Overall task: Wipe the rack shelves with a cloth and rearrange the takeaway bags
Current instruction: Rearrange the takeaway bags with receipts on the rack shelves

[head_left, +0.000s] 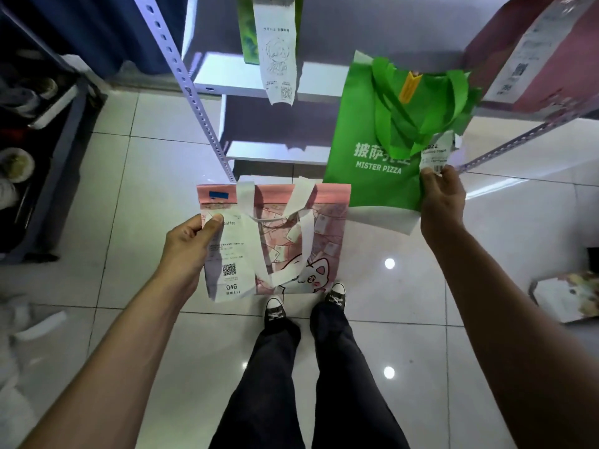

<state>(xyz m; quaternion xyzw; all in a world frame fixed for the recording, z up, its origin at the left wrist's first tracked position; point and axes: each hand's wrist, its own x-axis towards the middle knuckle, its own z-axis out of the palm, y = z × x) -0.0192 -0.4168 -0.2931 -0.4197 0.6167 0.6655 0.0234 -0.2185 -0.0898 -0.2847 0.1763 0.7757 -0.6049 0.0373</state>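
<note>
The left hand had its grip closed on the left edge of a pink paper bag, thumb pressed flat over the long white receipt that hung down the bag's front, fingers curled behind. The bag was flat and rectangular, its top folded over, with white ribbon-like paper handles and a cartoon cat printed low on its face; it hung in the air above the glossy tiled floor, in front of the person's black sneakers. The right hand pinched the lower right corner of a green non-woven fabric bag lettered MISTER PIZZA, thumb on the front beside a small white label, holding it higher and close to the rack. Its soft green loop handles flopped over the front, and a yellow clip showed at its mouth. Behind stood the metal rack, with a perforated grey upright and white flat shelves. On an upper shelf sat another green bag with a long curling receipt, and to the right a pink carton-like bag.
</note>
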